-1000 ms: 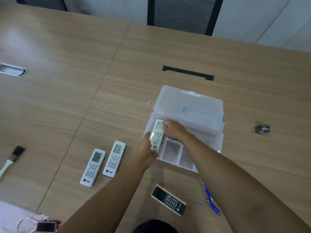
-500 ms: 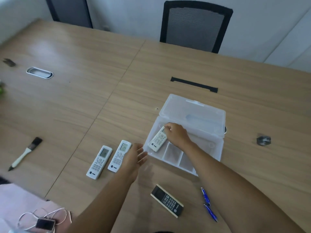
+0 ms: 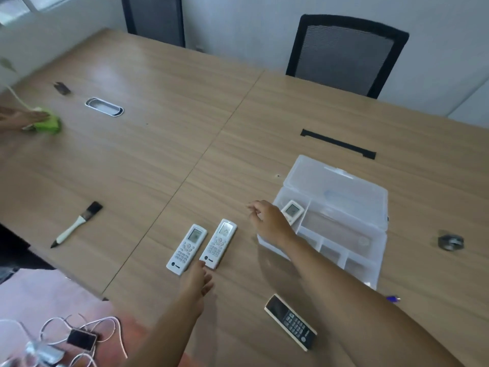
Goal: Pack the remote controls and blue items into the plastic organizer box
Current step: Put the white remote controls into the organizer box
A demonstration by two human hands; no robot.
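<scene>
Two white rectangular remote controls (image 3: pixel 186 249) (image 3: pixel 218 243) side by side on the wooden counter (image 3: pixel 158 160), one more (image 3: pixel 291 211) inside the clear plastic organizer box (image 3: pixel 370 245), one black (image 3: pixel 290 321) nearer. Left hand (image 3: pixel 197 284) and right hand (image 3: pixel 267 221) both empty, fingers loose.

The open organizer box (image 3: pixel 370 207) sits right of centre in the frame on the table (image 3: pixel 158 144), with one remote (image 3: pixel 292 211) lying in its left compartment and its lid (image 3: pixel 336 189) folded back toward the upper right, behind which a slot cover (image 3: pixel 338 143) lies further up. Left of the box, two remotes (image 3: pixel 186 249) (image 3: pixel 218 243) lie side by side at lower centre, a fourth remote (image 3: pixel 290 321) lies below them toward the lower right, and a pen (image 3: pixel 393 298) shows just below the box's lower right corner. A brush (image 3: pixel 76 224) lies at mid left, a cable grommet (image 3: pixel 104 106) at upper left, a small metal piece (image 3: pixel 450 242) at the right edge, and a chair (image 3: pixel 344 54) stands behind the table at upper right.
</scene>
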